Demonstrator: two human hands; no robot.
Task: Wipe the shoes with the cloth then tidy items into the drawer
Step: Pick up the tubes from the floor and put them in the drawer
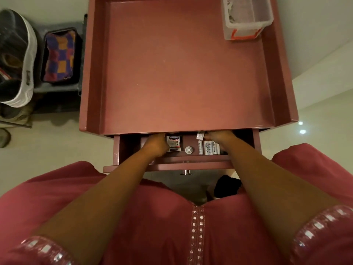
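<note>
The pink cabinet's drawer point(116, 150) is pulled partly open below the tray-like top point(181, 69). Both my hands reach into it. My left hand point(155, 145) grips a small white plaster box point(173, 143) at the drawer's left. My right hand point(219, 137) rests over a pack of white batteries point(209, 148) and touches a small white packet point(200, 135); whether it grips either I cannot tell. A small round white object point(188, 150) lies between the two. A checked cloth point(59, 58) sits in a black container left of the cabinet, beside a black shoe with a white sole point(28, 54).
A clear plastic box point(246, 18) with an orange label stands at the cabinet top's far right corner. The drawer knob point(185, 172) points toward me. A shoe rack point(57, 88) with more footwear is at left. Pale glossy floor lies on the right.
</note>
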